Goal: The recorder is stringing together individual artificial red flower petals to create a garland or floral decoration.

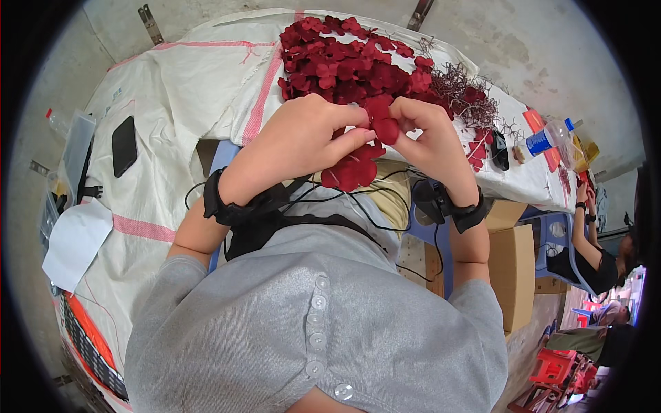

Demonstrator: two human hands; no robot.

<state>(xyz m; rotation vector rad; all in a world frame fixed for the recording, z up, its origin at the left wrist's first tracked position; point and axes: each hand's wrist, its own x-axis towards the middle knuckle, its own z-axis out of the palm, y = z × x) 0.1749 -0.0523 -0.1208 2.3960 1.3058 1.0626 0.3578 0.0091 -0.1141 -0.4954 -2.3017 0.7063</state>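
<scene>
Between my two hands is a dark red artificial flower (382, 121) with rounded fabric petals. The fingertips of my left hand (304, 129) pinch its left side. On its right side, my right hand (426, 126) grips a petal between thumb and bent fingers. More red petals (351, 173) hang just below my left thumb; what they are attached to is hidden. Beyond my hands lies a large heap of loose red artificial blossoms (346, 67) on the white woven sheeting (206, 88). To its right is a tangle of thin dark branching stems (465, 98).
A black phone (124, 146) and a white paper sheet (77, 245) lie on the left. On the right are a plastic bottle (547, 138) and a black object (499, 149). Black cables (372, 219) cross my lap. A cardboard box (511, 273) and another seated person (594, 258) are at right.
</scene>
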